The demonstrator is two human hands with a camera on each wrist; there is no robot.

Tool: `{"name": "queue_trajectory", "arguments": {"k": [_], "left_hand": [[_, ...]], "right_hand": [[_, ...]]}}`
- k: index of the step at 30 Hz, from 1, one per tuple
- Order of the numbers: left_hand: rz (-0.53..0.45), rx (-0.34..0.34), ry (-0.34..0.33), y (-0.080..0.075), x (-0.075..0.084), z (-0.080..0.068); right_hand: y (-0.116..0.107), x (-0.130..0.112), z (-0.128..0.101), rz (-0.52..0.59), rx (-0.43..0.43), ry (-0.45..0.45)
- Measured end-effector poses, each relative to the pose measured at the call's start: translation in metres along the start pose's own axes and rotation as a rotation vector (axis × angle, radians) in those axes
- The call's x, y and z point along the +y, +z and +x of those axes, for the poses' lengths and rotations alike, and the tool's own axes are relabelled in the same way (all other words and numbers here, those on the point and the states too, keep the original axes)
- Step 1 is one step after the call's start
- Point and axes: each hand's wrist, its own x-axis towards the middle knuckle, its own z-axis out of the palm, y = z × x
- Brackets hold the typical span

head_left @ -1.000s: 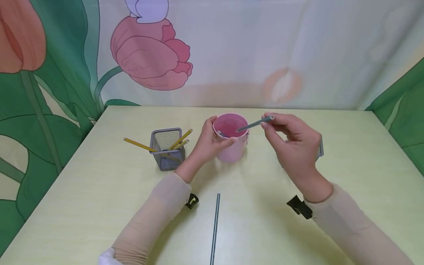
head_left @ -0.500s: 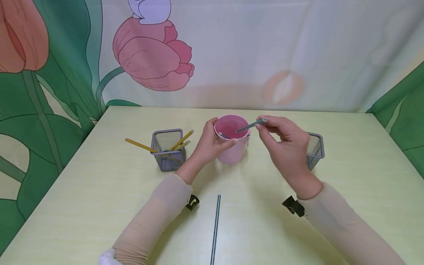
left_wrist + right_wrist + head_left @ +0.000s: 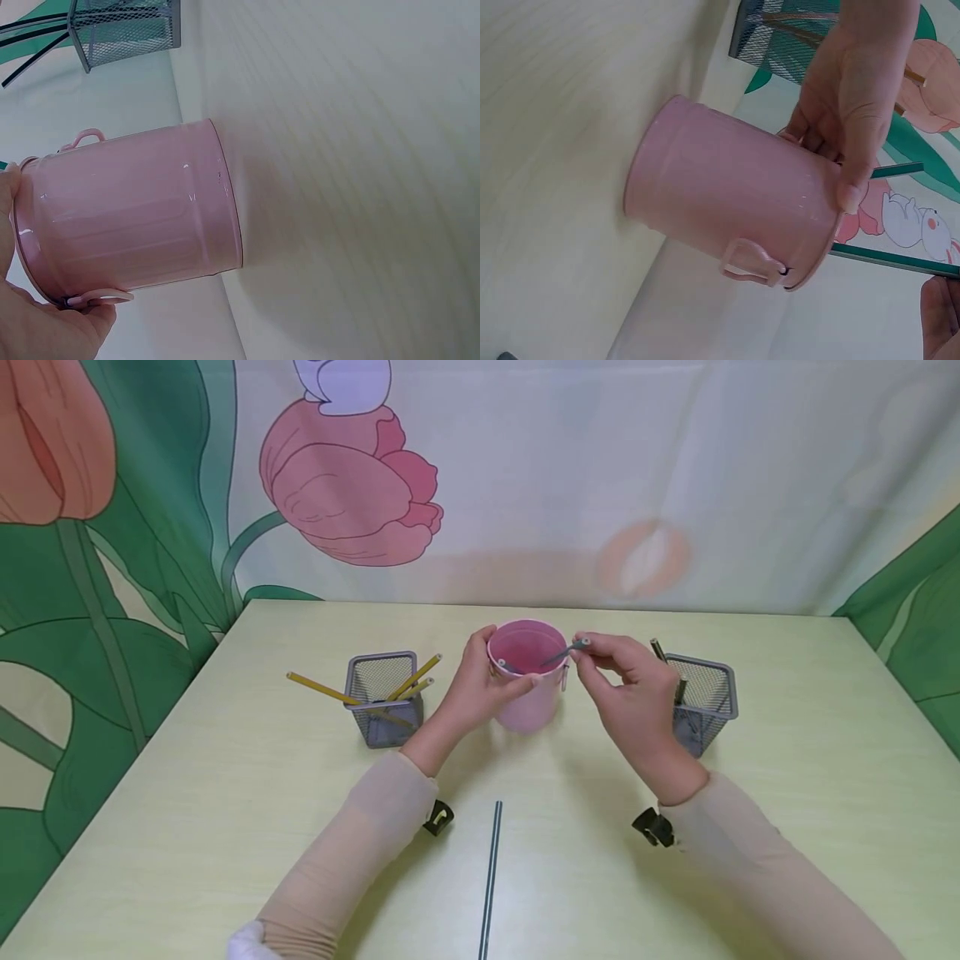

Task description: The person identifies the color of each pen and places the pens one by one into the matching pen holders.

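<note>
A pink bucket (image 3: 525,714) with small side handles stands at the middle of the table; in the right wrist view the bucket (image 3: 735,180) has its base on the tabletop. My left hand (image 3: 480,689) grips its rim, thumb over the near side. Between thumb and fingertips, my right hand (image 3: 628,693) pinches a green pencil (image 3: 564,652) near its upper end. That pencil slants down into the bucket's mouth. A second green pencil (image 3: 900,170) leans inside the bucket, beside my left thumb. The lower ends of both pencils are hidden by the bucket wall.
Left of the bucket stands a grey mesh holder (image 3: 375,697) with several yellow pencils. Right of it, partly behind my right hand, another mesh holder (image 3: 705,702) has dark pencils. A thin dark double strip (image 3: 491,868) runs along the table's near middle. A printed curtain (image 3: 525,485) hangs behind.
My right hand has moved left and slightly down, bringing the green pencil lower into the bucket and uncovering the right mesh holder. My left hand keeps its grip on the bucket.
</note>
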Motion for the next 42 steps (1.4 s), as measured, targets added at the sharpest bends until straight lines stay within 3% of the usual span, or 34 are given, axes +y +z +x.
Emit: {"name": "queue_trajectory", "arguments": {"k": [24,42], "left_hand": [[0.000,0.006,0.005,0.000,-0.002,0.000],[0.007,0.003,-0.003,0.000,0.000,-0.001]], "right_hand": [[0.015,0.022,-0.013,-0.113,-0.032,0.069],[0.016,0.027,-0.017,-0.120,-0.085,0.154]]}}
